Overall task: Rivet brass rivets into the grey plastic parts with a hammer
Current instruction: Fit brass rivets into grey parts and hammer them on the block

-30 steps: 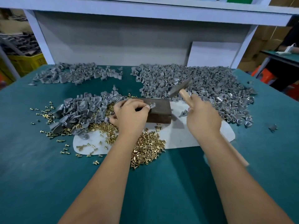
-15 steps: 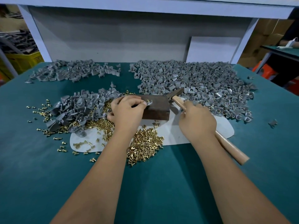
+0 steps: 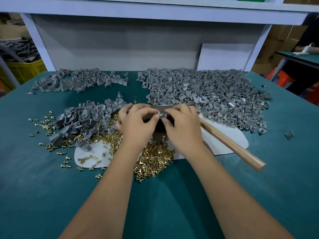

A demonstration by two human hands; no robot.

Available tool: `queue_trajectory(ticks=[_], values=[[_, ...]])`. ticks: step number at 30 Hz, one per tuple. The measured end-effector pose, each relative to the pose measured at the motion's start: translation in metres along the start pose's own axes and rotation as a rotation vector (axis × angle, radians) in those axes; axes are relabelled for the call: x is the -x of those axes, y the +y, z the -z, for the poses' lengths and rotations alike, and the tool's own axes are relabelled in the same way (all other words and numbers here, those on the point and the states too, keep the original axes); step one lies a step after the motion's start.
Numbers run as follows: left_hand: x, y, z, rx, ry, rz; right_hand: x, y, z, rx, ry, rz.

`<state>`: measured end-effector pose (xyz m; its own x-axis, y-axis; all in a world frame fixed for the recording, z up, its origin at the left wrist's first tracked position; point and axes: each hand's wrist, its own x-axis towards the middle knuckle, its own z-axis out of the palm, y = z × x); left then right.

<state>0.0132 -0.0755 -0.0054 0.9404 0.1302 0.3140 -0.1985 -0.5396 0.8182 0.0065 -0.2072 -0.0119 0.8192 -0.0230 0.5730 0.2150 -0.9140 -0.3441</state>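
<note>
Head view. Both hands meet over the dark block [image 3: 159, 125] at the middle of the counter [image 3: 34, 195]. Left hand [image 3: 138, 123] has fingers curled, fingertips pinching a small grey part [image 3: 160, 115] on top of the block. Right hand [image 3: 183, 126] also pinches at that same part from the other side, thumb tip touching it.

Change: half a second ago the right hand gripped the hammer, head at the block. Now the hammer [image 3: 231, 144] lies on the white mat [image 3: 238, 140], handle running out to the right under the right wrist, let go. Reads as the blow being done and the part now being checked, turned or lifted off.

Loose brass rivets [image 3: 155, 161] are heaped just near the block. An unfinished grey pile [image 3: 89, 118] sits left, and a larger pile [image 3: 207, 94], some showing brass, lies right.
</note>
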Motion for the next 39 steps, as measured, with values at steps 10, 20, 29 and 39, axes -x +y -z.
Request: queue_trajectory(ticks=[10,20,29,39], values=[[-0.010,-0.004,0.009,0.018,0.088,0.087,-0.056,0.009,0.009,-0.117,-0.116,-0.210],[-0.014,-0.012,0.006,-0.025,0.065,0.083,-0.080,0.014,-0.001,0.020,0.107,-0.455],[-0.020,-0.028,0.030,-0.348,0.242,0.106,0.008,-0.056,-0.010,-0.138,-0.024,0.363],[-0.020,-0.042,0.038,-0.488,0.085,0.136,0.018,-0.054,-0.016,-0.090,-0.392,0.258]])
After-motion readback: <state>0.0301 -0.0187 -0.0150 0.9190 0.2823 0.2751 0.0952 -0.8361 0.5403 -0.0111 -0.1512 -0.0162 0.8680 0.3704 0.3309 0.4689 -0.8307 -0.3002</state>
